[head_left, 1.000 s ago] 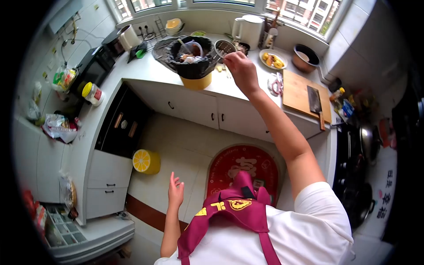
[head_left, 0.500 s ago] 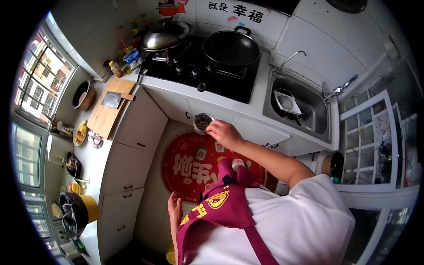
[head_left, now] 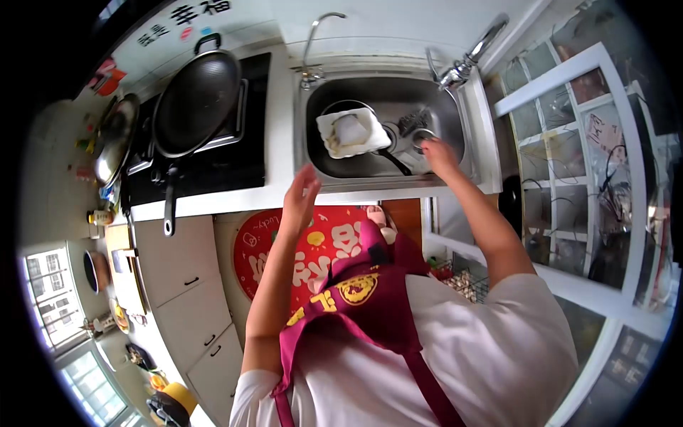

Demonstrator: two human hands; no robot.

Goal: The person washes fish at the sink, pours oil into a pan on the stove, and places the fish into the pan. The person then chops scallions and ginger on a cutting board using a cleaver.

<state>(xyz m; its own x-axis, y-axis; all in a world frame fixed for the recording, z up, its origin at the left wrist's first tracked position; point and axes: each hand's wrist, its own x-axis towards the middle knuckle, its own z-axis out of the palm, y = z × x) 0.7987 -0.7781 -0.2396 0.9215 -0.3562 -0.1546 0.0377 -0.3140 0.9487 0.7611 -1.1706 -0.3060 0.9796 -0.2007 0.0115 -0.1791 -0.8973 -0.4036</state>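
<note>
My right hand is inside the right part of the steel sink, its fingers closed on the rim of a small metal bowl. Close beside that bowl lies a dark patch on the sink floor, too small to make out. To the left, a white square dish with something pale in it rests on a dark pan, whose handle points toward the front right. My left hand hovers at the counter's front edge, fingers apart and holding nothing.
A curved thin tap and a larger faucet stand behind the sink. Left of it, a black wok sits on the stove, its handle jutting past the counter edge. A white-framed glass door stands at the right.
My right hand has carried the metal bowl from above the floor mat into the sink. My left hand has risen toward the counter edge, and my view has turned right to the sink.
</note>
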